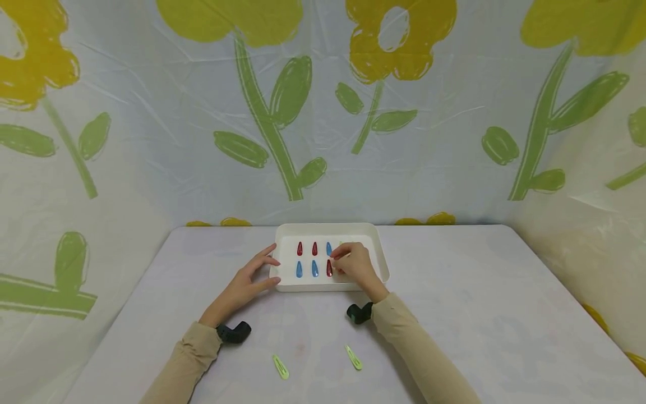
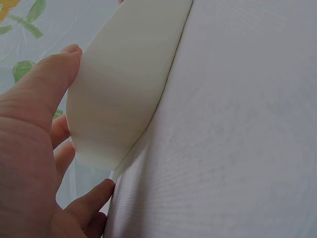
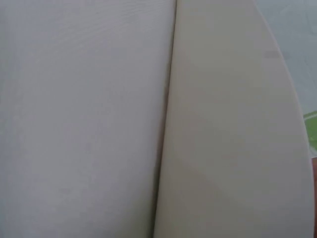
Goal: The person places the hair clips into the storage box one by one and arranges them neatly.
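Observation:
A white tray [image 1: 318,287] stands at the back middle of the table, with hair snap clips in two rows. Two red clips [image 1: 307,248] and a blue clip [image 1: 329,248] show in its far row. The near row shows two blue clips [image 1: 307,269] and a red clip [image 1: 330,268]. My left hand [image 1: 247,280] rests at the tray's left end, fingers spread, thumb [image 2: 67,67] at its rim. Over the tray's right half, my right hand [image 1: 357,266] bends its fingers down beside the red clip; whether they pinch anything is hidden.
Two light green snap clips, a left one [image 1: 280,367] and a right one [image 1: 354,358], lie on the table [image 1: 454,314] between the forearms. Slivers of pale green show in the tray behind the right hand. A flower-printed curtain [image 1: 404,185] stands behind the table.

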`<state>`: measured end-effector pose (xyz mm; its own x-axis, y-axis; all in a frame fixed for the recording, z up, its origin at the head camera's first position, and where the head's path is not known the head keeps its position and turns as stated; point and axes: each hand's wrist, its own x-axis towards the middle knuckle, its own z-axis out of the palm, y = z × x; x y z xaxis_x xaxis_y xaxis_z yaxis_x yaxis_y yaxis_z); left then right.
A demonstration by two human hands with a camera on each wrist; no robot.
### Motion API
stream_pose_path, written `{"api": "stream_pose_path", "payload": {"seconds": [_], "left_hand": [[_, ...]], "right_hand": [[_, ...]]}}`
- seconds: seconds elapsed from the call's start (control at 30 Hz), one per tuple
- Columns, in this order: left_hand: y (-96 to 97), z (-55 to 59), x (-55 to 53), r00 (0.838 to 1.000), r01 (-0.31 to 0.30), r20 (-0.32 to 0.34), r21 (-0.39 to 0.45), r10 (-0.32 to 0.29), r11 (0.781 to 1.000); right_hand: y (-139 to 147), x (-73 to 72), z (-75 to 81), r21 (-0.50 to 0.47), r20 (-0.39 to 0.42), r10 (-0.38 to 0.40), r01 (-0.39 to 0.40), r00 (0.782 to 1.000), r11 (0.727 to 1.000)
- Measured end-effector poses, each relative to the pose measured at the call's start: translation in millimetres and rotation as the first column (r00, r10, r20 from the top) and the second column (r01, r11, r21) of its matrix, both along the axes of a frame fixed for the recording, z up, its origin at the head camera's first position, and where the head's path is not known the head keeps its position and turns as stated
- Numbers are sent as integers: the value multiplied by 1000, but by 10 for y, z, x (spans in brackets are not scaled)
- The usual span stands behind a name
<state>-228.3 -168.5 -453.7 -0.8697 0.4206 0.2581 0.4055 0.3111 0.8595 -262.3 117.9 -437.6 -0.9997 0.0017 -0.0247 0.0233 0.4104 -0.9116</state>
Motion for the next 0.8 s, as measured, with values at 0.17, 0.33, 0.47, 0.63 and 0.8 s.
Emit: {"api": "stream_pose_path", "payload": {"seconds": [0.17,0.33,0.47,0.63,0.8], "left_hand": [[7,3,6,1000,-2,-1,-1,2,1000],[3,-4,0,1000,-1,-4,-3,1,1000],[2,-11,-6,1000,2,-5,-6,-2,1000],[8,-12,-11,1000,10,-9,2,-10,1000],[-1,-20,-12,1000,8,-5,4,-8,1000]], "right_hand": [[12,6,44,28,-62,2,-1,998,1000],[43,68,124,29,-169,53,-49,984,998],[83,157,207,54,-228,100,-90,969,994],[162,298,328,117,-276,169,-141,946,983],[240,444,439,170,-296,224,-180,929,969]]}}
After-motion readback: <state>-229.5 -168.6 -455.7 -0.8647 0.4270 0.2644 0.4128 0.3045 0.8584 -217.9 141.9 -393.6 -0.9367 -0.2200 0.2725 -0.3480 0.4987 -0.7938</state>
